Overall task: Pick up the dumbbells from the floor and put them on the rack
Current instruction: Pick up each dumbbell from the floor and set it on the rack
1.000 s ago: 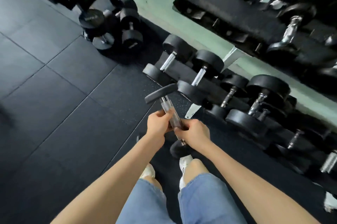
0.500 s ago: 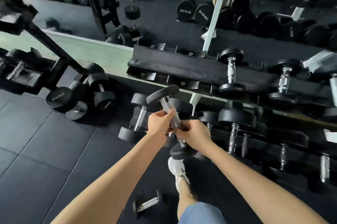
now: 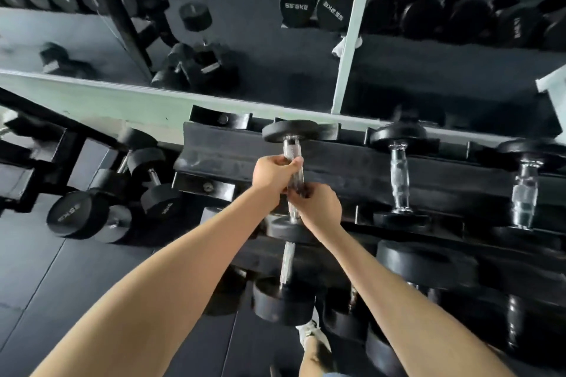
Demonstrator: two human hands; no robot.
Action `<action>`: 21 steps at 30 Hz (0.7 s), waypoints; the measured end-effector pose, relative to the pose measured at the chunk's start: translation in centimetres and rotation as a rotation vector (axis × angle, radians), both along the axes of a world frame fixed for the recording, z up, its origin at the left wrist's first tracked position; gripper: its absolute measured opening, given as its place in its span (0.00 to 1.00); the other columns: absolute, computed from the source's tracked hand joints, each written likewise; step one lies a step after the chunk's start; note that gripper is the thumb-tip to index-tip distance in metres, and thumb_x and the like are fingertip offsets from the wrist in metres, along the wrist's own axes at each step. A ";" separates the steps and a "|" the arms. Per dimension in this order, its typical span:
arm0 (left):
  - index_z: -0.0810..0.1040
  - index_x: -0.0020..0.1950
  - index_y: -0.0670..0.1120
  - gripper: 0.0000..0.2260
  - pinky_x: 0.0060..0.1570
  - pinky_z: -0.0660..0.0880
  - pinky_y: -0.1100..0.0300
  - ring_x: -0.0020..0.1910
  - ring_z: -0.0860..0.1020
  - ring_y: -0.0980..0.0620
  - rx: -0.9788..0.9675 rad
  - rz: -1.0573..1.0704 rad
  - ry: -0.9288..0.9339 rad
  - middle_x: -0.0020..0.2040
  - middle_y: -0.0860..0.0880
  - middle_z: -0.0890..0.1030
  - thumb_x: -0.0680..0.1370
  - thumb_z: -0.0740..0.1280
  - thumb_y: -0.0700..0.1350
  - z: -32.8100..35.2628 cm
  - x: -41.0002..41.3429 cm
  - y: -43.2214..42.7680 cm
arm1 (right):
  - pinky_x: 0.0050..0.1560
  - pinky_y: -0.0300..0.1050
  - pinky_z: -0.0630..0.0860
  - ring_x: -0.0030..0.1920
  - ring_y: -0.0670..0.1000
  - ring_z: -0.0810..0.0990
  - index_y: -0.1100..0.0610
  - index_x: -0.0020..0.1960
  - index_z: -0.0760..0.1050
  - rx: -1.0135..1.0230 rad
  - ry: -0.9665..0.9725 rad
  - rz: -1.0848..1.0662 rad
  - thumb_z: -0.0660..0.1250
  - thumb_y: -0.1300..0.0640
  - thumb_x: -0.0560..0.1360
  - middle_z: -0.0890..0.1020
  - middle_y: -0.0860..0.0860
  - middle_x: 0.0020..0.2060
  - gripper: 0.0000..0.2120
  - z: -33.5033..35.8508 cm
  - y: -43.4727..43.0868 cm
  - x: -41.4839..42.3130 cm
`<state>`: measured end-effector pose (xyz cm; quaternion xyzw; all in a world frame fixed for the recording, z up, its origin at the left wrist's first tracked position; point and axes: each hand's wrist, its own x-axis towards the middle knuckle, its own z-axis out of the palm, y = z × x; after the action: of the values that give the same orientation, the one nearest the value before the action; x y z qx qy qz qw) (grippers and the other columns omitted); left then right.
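I hold a black dumbbell (image 3: 289,130) with a chrome handle over the top shelf of the black rack (image 3: 232,149). Its far head lies by the rack's back rail and its near head is level with the front rail, partly behind my wrist. My left hand (image 3: 274,172) grips the upper part of the handle. My right hand (image 3: 317,205) grips the lower part, just below the left. Two more dumbbells (image 3: 398,174) (image 3: 525,189) lie on the same shelf to the right.
A lower shelf holds further dumbbells (image 3: 284,300) beneath my arms. Loose dumbbells (image 3: 76,214) lie on the dark floor at the left beside another rack frame (image 3: 46,149). A mirror (image 3: 260,39) behind the rack reflects more weights. My shoe (image 3: 312,330) stands near the rack's foot.
I have raised the dumbbell from waist height and carried it forward over the top shelf. Its handle has turned from tilted to nearly straight away from me. Both hands keep their grip.
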<state>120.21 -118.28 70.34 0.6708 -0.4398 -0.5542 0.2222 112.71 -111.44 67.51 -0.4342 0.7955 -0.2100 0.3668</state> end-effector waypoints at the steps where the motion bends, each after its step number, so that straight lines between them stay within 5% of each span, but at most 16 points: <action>1: 0.75 0.32 0.50 0.12 0.48 0.81 0.46 0.38 0.77 0.48 0.001 -0.003 -0.013 0.36 0.47 0.78 0.73 0.73 0.49 -0.4 -0.3 -1.0 | 0.26 0.41 0.60 0.34 0.53 0.78 0.53 0.34 0.75 0.006 -0.020 -0.027 0.65 0.43 0.74 0.77 0.48 0.29 0.16 -0.5 -1.0 -0.1; 8: 0.70 0.34 0.52 0.13 0.45 0.80 0.50 0.29 0.73 0.51 0.022 -0.061 -0.046 0.33 0.51 0.75 0.74 0.72 0.47 -2.8 -2.2 -5.2 | 0.29 0.41 0.63 0.36 0.53 0.77 0.49 0.29 0.67 0.031 -0.037 -0.151 0.66 0.44 0.74 0.75 0.45 0.28 0.18 -3.1 -4.9 -0.7; 13: 0.75 0.38 0.52 0.08 0.45 0.82 0.51 0.37 0.77 0.50 0.066 -0.068 -0.045 0.38 0.51 0.78 0.73 0.73 0.48 -4.7 -2.2 -6.3 | 0.28 0.41 0.61 0.33 0.52 0.75 0.50 0.29 0.68 0.027 -0.026 -0.153 0.66 0.45 0.74 0.73 0.45 0.26 0.18 -4.6 -5.5 -1.0; 17: 0.79 0.59 0.47 0.17 0.35 0.79 0.60 0.37 0.78 0.54 0.084 -0.033 -0.009 0.42 0.53 0.80 0.72 0.73 0.49 -4.9 -2.0 -6.2 | 0.29 0.40 0.62 0.35 0.51 0.77 0.53 0.36 0.74 0.008 -0.004 -0.136 0.65 0.43 0.74 0.78 0.48 0.31 0.15 -5.0 -5.5 -0.9; 21: 0.78 0.62 0.48 0.20 0.41 0.80 0.59 0.36 0.77 0.53 0.095 -0.014 0.006 0.42 0.51 0.81 0.72 0.73 0.52 -4.9 -1.7 -5.8 | 0.37 0.42 0.69 0.41 0.54 0.82 0.54 0.42 0.77 0.015 0.006 -0.121 0.64 0.41 0.74 0.82 0.49 0.36 0.16 -5.2 -5.5 -0.8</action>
<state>118.47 -124.03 65.42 0.6757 -0.4172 -0.5782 0.1875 111.86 -116.89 62.30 -0.3833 0.8228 -0.2247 0.3543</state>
